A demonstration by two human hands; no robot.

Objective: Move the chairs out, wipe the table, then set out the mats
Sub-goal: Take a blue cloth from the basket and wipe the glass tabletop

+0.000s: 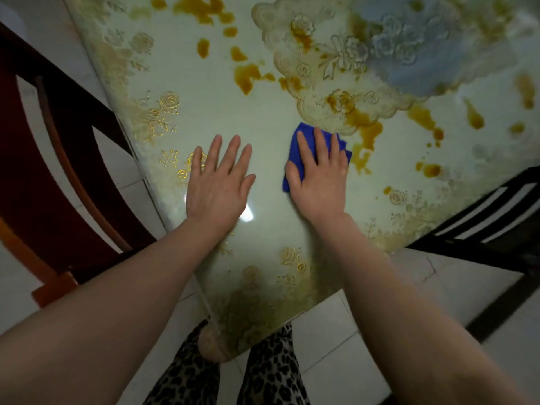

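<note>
The pale green table [271, 118] with gold flower edging carries many brown-yellow stains [248, 76]. My right hand [318, 173] lies flat on a folded blue cloth [295, 147], pressing it onto the tabletop near a stain. My left hand [219, 176] rests flat on the table with its fingers spread, holding nothing. A cream scalloped mat [315, 62] lies just beyond the cloth, and a blue-tinted mat [409, 45] overlaps it at the far right.
A dark red wooden chair [58, 159] stands to the left of the table on the white tiled floor [344, 340]. A black slatted chair [491, 217] stands at the right. My legs in leopard-print trousers [263, 369] are at the table's near corner.
</note>
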